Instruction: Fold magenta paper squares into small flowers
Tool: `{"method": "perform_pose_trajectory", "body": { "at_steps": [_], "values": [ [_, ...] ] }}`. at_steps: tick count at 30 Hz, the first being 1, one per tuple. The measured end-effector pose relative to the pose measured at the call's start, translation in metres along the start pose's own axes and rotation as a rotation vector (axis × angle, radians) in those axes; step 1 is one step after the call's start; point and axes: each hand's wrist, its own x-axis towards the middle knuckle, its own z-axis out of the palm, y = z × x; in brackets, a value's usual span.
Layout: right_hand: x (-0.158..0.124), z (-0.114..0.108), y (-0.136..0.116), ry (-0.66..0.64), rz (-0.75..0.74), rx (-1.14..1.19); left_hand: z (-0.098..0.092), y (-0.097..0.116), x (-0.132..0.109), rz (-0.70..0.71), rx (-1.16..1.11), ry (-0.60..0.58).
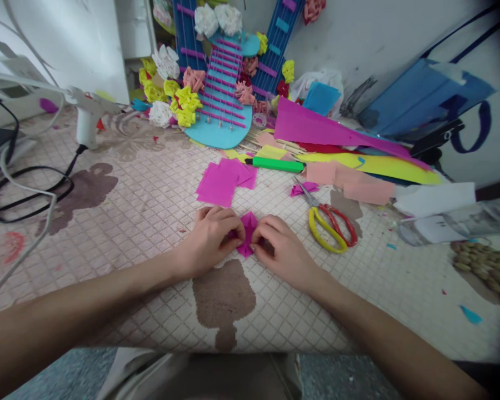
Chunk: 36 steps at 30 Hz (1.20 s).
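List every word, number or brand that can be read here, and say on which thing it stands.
No text can be read.
The label on the clear bottle at the right: too blurred to read.
The green marker, the scissors and the glue gun: no legible marks.
The pink paper pinched by the left hand and the right hand: plain.

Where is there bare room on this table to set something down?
Bare cloth lies between the black cable, the left hand and the pink squares, and right of the right hand below the scissors. Both hands pinch the folded paper. The back is crowded: paper flowers, coloured sheets, green marker.
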Motion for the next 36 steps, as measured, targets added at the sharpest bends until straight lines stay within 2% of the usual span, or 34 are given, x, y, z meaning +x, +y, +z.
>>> {"method": "perform_pose_trajectory", "body": {
  "at_steps": [30, 36],
  "values": [
    [-0.001, -0.012, -0.007, -0.115, 0.026, 0.029, -0.004, 0.0, -0.005, 0.082, 0.105, -0.062],
    [-0.001, -0.005, -0.008, -0.051, 0.029, -0.015, -0.003, -0.001, -0.005, 0.058, 0.074, -0.066]
  ]
}}
